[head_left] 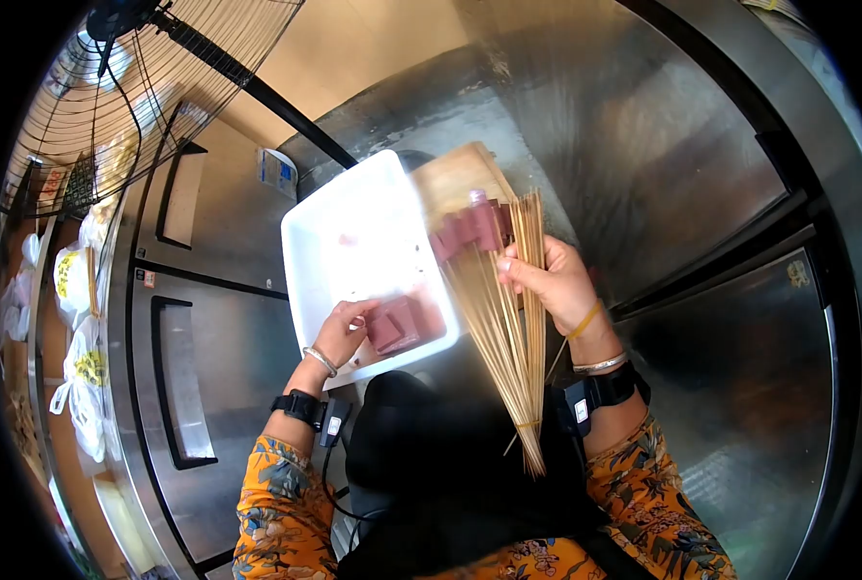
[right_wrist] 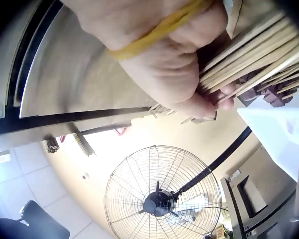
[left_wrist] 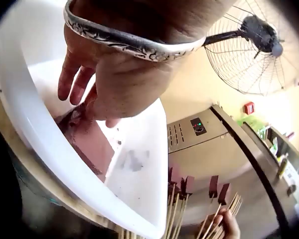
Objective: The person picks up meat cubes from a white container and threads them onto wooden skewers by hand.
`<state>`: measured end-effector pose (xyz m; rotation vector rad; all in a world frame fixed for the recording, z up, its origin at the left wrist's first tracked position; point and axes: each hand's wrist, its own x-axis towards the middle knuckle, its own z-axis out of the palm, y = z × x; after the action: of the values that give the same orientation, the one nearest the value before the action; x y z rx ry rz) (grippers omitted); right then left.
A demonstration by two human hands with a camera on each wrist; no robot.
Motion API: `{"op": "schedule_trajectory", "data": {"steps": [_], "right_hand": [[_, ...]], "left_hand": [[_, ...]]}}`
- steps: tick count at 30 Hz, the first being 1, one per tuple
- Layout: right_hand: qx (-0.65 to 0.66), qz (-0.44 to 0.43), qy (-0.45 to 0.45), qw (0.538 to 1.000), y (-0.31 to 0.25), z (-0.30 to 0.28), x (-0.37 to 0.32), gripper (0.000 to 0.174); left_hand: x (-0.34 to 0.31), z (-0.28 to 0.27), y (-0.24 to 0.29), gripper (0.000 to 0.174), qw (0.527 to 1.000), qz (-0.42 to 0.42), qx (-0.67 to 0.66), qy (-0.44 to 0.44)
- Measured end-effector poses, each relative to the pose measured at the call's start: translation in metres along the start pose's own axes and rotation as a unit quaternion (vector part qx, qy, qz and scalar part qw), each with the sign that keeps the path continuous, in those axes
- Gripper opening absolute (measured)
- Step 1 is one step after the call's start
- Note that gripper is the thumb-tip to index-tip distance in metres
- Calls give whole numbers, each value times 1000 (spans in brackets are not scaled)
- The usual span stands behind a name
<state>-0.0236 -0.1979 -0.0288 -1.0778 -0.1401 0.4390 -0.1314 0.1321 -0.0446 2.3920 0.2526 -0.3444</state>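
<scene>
My left hand (head_left: 342, 333) reaches over the near wall of a white plastic tub (head_left: 300, 251). Its fingertips are at a small pile of smooth maroon slabs (head_left: 392, 327), which look like blood curd. The left wrist view shows the fingers hanging down, with the palm hiding part of the contact. My right hand (head_left: 555, 285) grips a thick bundle of bamboo skewers (head_left: 523, 387), their lower ends drawn together near the lap. Several skewers fan out toward the tub and carry maroon pieces (head_left: 489, 227) on their upper ends; these also show in the left wrist view (left_wrist: 224, 194).
A wooden board (head_left: 465, 174) lies behind the tub. A black wire fan (head_left: 150, 58) stands at the upper left. Steel cabinets (head_left: 218, 358) flank both sides, with shelves holding plastic bags (head_left: 83, 367) at the far left.
</scene>
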Motion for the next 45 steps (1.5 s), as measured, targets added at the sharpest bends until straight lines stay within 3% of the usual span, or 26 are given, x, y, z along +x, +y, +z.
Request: {"op": "schedule_trajectory", "data": {"steps": [4, 7, 10, 16, 17, 18, 19, 21, 23, 26, 31, 35, 37, 40, 45], "right_hand": [[-25, -11, 2, 1000, 3, -2, 0, 9], [-42, -35, 2, 999, 3, -1, 0, 10], [-48, -27, -7, 998, 6, -4, 2, 11], [-37, 13, 10, 999, -1, 2, 1, 8], [-34, 17, 9, 999, -2, 2, 0, 9], [-30, 21, 7, 999, -4, 3, -1, 9], [-27, 24, 6, 999, -5, 3, -1, 9], [-26, 27, 1, 999, -3, 2, -1, 11], [-31, 24, -12, 999, -5, 1, -1, 11], [-27, 34, 0, 999, -8, 3, -1, 11], [-12, 18, -7, 1000, 2, 0, 1, 10], [-83, 12, 5, 996, 7, -4, 2, 9], [-45, 29, -1, 999, -1, 1, 0, 11], [-21, 40, -7, 999, -5, 3, -2, 12], [-52, 20, -11, 998, 4, 2, -1, 13]], "left_hand": [[-8, -8, 24, 59, 954, 176, 241, -28], [-9, -8, 35, 54, 980, 106, 157, -54], [-5, -11, 29, 48, 980, 89, 158, -81], [-3, -14, 13, 42, 993, 30, 108, -20], [-3, -16, 10, 40, 997, -12, -76, -4], [-3, -21, 18, 39, 965, -53, -257, 10], [0, -24, 25, 38, 898, -92, -429, 21], [4, -28, 43, 38, 819, -81, -566, 49], [15, -27, 56, 37, 728, -29, -685, 9], [32, -21, 88, 35, 636, 2, -769, -65], [55, -5, 137, 36, 699, -23, -713, -56], [62, -1, 167, 36, 733, -2, -673, -98], [61, -4, 182, 36, 747, 7, -652, -129], [60, -3, 192, 33, 785, -13, -614, -86], [71, 2, 185, 27, 788, -20, -613, -50]]}}
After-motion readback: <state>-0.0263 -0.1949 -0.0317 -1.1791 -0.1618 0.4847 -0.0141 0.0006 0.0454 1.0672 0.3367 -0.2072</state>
